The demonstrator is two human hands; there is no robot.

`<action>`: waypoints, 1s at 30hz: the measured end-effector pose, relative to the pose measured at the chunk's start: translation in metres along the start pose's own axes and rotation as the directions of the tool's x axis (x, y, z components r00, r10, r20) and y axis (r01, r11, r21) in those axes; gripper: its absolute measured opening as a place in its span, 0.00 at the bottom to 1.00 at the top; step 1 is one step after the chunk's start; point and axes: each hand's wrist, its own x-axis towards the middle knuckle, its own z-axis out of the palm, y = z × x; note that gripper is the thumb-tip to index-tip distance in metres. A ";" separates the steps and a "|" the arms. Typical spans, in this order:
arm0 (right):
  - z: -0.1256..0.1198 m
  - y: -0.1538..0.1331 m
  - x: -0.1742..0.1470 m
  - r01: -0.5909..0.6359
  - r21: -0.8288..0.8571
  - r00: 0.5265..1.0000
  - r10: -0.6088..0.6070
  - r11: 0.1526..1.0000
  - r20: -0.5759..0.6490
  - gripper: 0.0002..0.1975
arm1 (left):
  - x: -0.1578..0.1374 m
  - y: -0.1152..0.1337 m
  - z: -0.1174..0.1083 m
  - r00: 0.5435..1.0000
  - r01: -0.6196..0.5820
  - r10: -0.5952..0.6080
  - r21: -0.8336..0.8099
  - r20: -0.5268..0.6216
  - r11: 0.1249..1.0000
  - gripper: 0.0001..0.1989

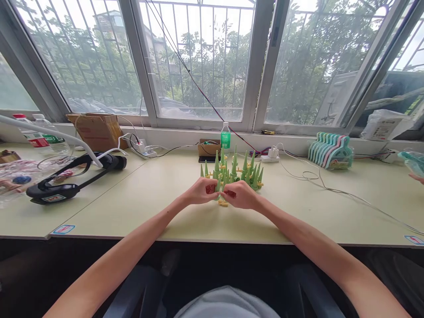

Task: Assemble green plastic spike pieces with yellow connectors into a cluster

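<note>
My left hand (202, 191) and my right hand (241, 194) meet above the table with fingertips almost touching. Both are closed in a pinch, and whatever lies between the fingers is too small and covered to make out. Right behind them stands a cluster of pointed light-green plastic cones (244, 168), several of them upright, with small yellow pieces among them. One green cone shows close against the fingertips of my left hand. Below the fingers a yellow piece (223, 203) lies on the tabletop.
A green-labelled bottle (225, 138) and a cardboard box (209, 149) stand behind the cones. At left lies a black headset (66, 187); at right, pastel hangers (331, 151) and a white cable (347, 195). Another person's hand (416, 178) shows at the right edge.
</note>
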 end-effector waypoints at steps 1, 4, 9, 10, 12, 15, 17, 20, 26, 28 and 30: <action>-0.001 0.000 0.000 0.007 -0.008 0.998 -0.007 1.000 0.057 0.17 | 0.000 0.000 0.000 1.000 0.000 0.000 0.007 0.002 1.000 0.16; -0.004 -0.002 -0.001 0.012 -0.052 0.983 -0.002 0.999 0.185 0.15 | 0.000 -0.002 0.001 1.000 0.004 -0.004 0.023 0.002 1.000 0.16; -0.006 -0.005 0.001 0.001 -0.138 0.952 0.041 0.990 0.305 0.09 | 0.000 -0.005 0.004 1.000 0.021 -0.020 0.025 -0.023 0.999 0.19; -0.006 -0.005 0.001 0.002 -0.147 0.948 0.045 0.989 0.316 0.07 | 0.001 -0.005 0.005 0.999 0.027 -0.026 0.024 -0.028 0.999 0.20; -0.006 -0.004 0.001 0.009 -0.150 0.947 0.040 0.989 0.318 0.06 | 0.001 -0.005 0.005 0.999 0.035 -0.034 0.026 -0.038 0.999 0.21; -0.004 -0.003 0.000 0.018 -0.138 0.954 0.024 0.990 0.297 0.08 | 0.002 -0.004 0.006 0.997 0.047 -0.045 0.040 -0.062 0.998 0.22; -0.002 -0.002 -0.001 0.017 -0.137 0.957 0.024 0.990 0.290 0.09 | 0.002 -0.004 0.006 0.996 0.053 -0.050 0.049 -0.068 0.997 0.22; -0.001 -0.003 -0.001 0.024 -0.136 0.954 0.018 0.990 0.300 0.08 | 0.002 -0.005 0.007 0.997 0.051 -0.048 0.053 -0.057 0.997 0.21; -0.002 -0.006 0.001 0.056 -0.117 0.953 -0.018 0.992 0.304 0.05 | 0.001 -0.006 0.008 0.999 0.028 -0.024 0.103 -0.047 0.994 0.21; -0.002 -0.007 0.001 0.056 -0.127 0.951 -0.014 0.990 0.309 0.05 | 0.001 -0.006 0.008 0.999 0.027 -0.022 0.117 -0.046 0.993 0.20; -0.002 -0.007 0.001 0.056 -0.135 0.948 -0.011 0.989 0.317 0.04 | 0.001 -0.006 0.007 0.998 0.030 -0.024 0.126 -0.050 0.992 0.20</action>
